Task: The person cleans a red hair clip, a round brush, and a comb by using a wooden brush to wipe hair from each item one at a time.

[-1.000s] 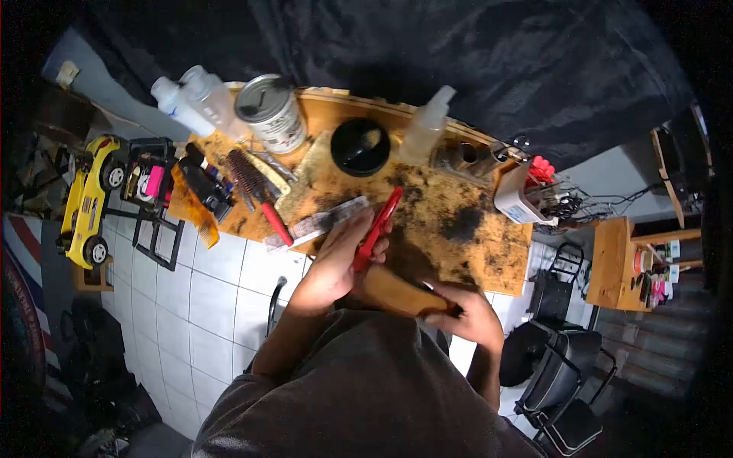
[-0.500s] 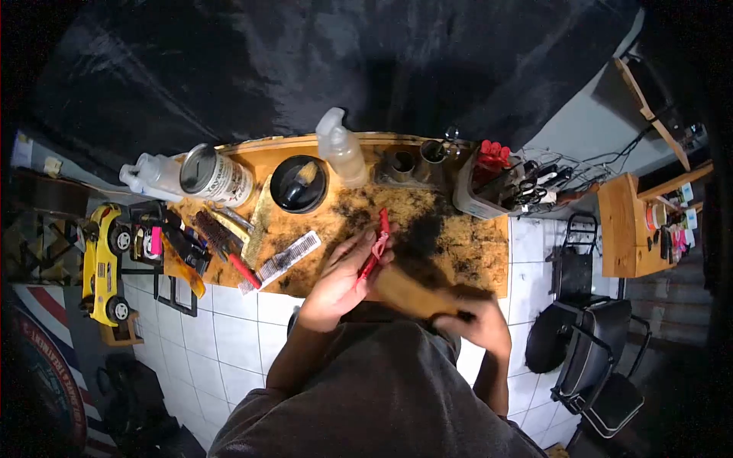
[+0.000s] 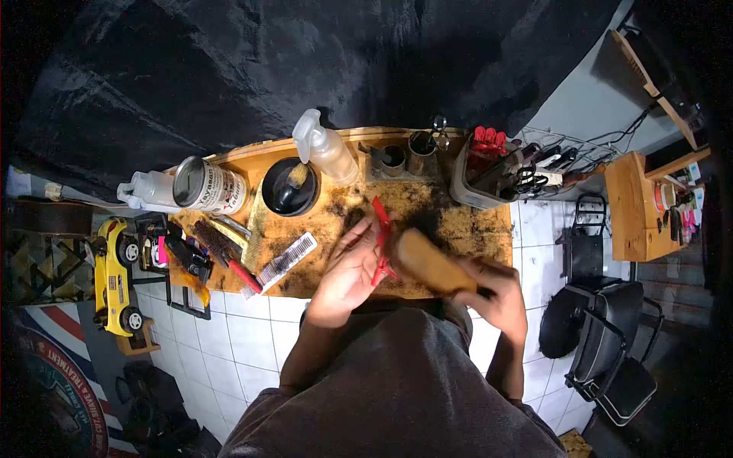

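A red hair clip [image 3: 383,243] is held upright in my left hand [image 3: 347,267], gripped at its fingers over the front of the wooden counter [image 3: 328,195]. My right hand [image 3: 495,296] is closed around one end of a tan, wooden-backed brush [image 3: 427,263], slightly blurred by motion. The brush's far end points at the clip, close beside it. Dark loose hair [image 3: 435,221] lies scattered on the counter behind both hands. To the left of my left hand is a pale comb [image 3: 286,259].
Along the back stand a can [image 3: 221,191], a black bowl [image 3: 282,200] with a brush in it, a spray bottle [image 3: 330,153] and metal cups [image 3: 421,156]. A bin [image 3: 477,191] of red clips and scissors is at right. A red-handled round brush [image 3: 229,250] lies left.
The wooden-backed brush has swung upward and closer to the clip. My left hand has turned more open-palmed, with the clip now standing straighter. The view has shifted slightly.
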Action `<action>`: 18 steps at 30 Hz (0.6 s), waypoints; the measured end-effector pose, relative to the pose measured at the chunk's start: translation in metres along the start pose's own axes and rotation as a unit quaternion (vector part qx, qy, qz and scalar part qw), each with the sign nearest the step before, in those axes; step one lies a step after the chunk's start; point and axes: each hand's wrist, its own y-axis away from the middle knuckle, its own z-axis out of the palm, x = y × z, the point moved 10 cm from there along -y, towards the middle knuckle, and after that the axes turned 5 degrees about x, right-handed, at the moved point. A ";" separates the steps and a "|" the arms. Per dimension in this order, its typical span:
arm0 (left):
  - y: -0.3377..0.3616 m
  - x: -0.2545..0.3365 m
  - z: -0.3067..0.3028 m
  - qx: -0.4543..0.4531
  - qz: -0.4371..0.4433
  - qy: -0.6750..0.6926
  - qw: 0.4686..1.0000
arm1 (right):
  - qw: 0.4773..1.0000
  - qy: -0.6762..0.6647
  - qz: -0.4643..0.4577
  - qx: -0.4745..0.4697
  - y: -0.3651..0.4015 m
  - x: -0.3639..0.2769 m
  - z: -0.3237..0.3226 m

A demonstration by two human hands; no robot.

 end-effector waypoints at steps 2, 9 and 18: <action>0.000 -0.005 -0.007 -0.004 0.002 -0.011 1.000 | 0.995 -0.034 0.030 0.085 -0.005 0.004 -0.007; -0.006 0.015 0.000 -0.010 0.015 0.010 1.000 | 0.985 0.010 -0.055 -0.163 0.017 -0.007 0.033; -0.002 -0.006 0.000 -0.010 -0.052 -0.045 0.998 | 0.999 0.014 -0.044 -0.021 0.004 0.000 0.016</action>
